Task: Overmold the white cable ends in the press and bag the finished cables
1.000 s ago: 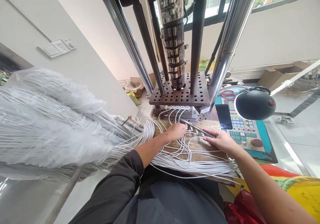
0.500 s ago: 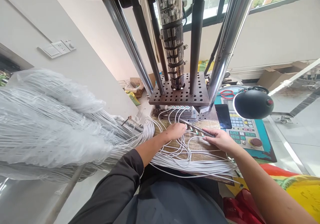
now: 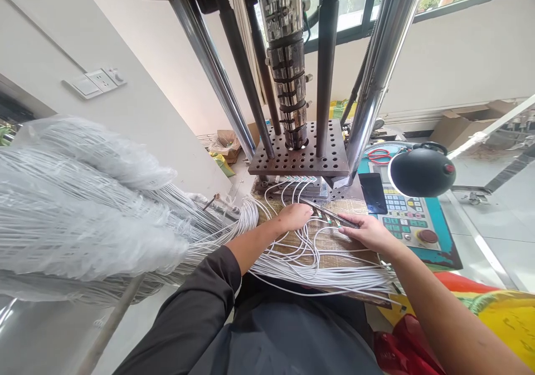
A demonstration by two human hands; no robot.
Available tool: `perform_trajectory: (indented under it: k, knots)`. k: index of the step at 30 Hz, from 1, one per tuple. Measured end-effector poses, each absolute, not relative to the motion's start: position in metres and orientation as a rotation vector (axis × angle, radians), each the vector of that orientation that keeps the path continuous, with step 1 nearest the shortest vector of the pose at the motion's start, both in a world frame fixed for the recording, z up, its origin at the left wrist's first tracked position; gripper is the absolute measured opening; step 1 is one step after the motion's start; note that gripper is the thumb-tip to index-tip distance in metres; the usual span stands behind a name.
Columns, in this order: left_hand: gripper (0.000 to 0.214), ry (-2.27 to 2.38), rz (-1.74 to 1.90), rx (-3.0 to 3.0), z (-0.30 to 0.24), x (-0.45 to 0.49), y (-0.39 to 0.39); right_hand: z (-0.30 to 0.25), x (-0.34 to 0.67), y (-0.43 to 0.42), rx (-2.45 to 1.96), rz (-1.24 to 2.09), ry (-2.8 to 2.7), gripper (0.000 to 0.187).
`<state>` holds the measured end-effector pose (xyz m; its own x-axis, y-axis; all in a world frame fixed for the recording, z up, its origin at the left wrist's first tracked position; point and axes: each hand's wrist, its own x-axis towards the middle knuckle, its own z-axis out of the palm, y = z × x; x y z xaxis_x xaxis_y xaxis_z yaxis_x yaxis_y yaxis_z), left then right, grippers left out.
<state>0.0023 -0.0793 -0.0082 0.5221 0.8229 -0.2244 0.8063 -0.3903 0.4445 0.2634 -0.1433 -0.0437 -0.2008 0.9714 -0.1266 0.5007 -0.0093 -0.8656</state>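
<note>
Fingers [image 3: 351, 219] of the right hand [image 3: 371, 234] are pinching narrowly, and they're holding the metal bar [image 3: 325, 210] by its four o'clock end! Over at its ten o'clock end, the left hand [image 3: 297, 217] is bunching up close, but its fingertips are hiding, so I'm not telling whether they're gripping.

That bar is lying slantwise between the hands, over the wooden board [image 3: 351, 245], and it's looking stiff, smooth, perhaps slippery, with some weight; I'd be taking it by both ends, sparing the fragile-looking cable tips [image 3: 329, 219]. Three of those are showing, maybe more are hiding. White cables [image 3: 321, 279] at six o'clock are looking light and springy, too tangled for counting.

Outward from the bar now: at eleven, one drilled plate [image 3: 337, 166] is sitting above one metal block [image 3: 324, 189], where at least four cables are arching out. At two, one lamp [image 3: 422, 171] is leaning in; at three, one control panel [image 3: 403, 222] is showing one red button [image 3: 428, 236]; at nine, one plastic-wrapped heap [image 3: 92, 213] is bulging.
</note>
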Motion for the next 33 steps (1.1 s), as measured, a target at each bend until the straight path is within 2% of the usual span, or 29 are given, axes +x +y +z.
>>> perform_trajectory:
  k: [7,10,20,22,25,29,31,33]
  knots:
    - [0.030,1.487,0.294,2.331,-0.015,0.005,-0.089,-0.046,0.262,-0.144,-1.506,1.113,-1.729,0.053]
    - [0.037,1.485,0.395,2.400,-0.018,0.009,-0.093,-0.044,0.263,-0.144,-1.533,1.108,-1.736,0.052]
    - [0.037,1.465,0.344,2.579,-0.022,0.026,-0.103,-0.040,0.269,-0.152,-1.558,0.990,-1.814,0.054]
    - [0.038,1.488,0.354,2.593,-0.023,0.030,-0.107,-0.044,0.273,-0.155,-1.590,0.887,-1.905,0.055]
    - [0.041,1.466,0.427,2.562,-0.020,0.022,-0.109,-0.047,0.275,-0.164,-1.686,0.542,-2.124,0.052]
    - [0.045,1.634,0.867,2.272,-0.013,-0.018,-0.093,-0.041,0.268,-0.174,-1.791,0.082,-2.311,0.047]
    - [0.048,1.824,1.083,1.982,-0.013,-0.041,-0.079,-0.037,0.264,-0.175,-1.798,0.007,-2.363,0.044]
    - [0.054,1.893,1.124,1.654,-0.018,-0.059,-0.064,-0.034,0.265,-0.174,-1.771,0.013,-2.386,0.042]
